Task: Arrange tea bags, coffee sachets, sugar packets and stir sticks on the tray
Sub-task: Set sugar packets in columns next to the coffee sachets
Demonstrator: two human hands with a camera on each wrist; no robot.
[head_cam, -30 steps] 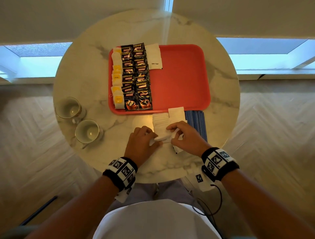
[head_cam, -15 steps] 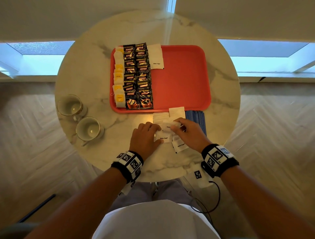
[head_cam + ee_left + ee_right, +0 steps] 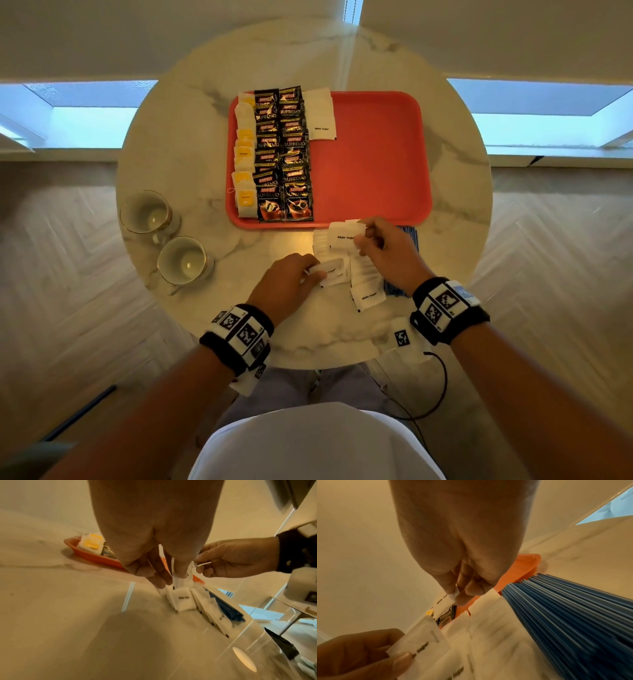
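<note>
A red tray (image 3: 376, 164) holds a column of tea bags (image 3: 244, 171), two columns of black coffee sachets (image 3: 284, 154) and white sugar packets (image 3: 320, 114) at its far left. My right hand (image 3: 363, 238) pinches one white sugar packet (image 3: 344, 234) lifted just in front of the tray's near rim. My left hand (image 3: 313, 270) pinches a small stack of sugar packets (image 3: 330, 269) above the loose pile of sugar packets (image 3: 366, 284) on the table. Blue stir sticks (image 3: 565, 608) lie to the right of the pile, partly under my right hand.
Two glass cups (image 3: 147, 214) (image 3: 183, 260) stand at the left of the round marble table (image 3: 191, 154). The tray's right half is bare. The table's near edge is close to my wrists.
My right hand has lifted one sugar packet away from the pile and moved it toward the tray's near rim. My left hand stays at the pile, holding packets.
</note>
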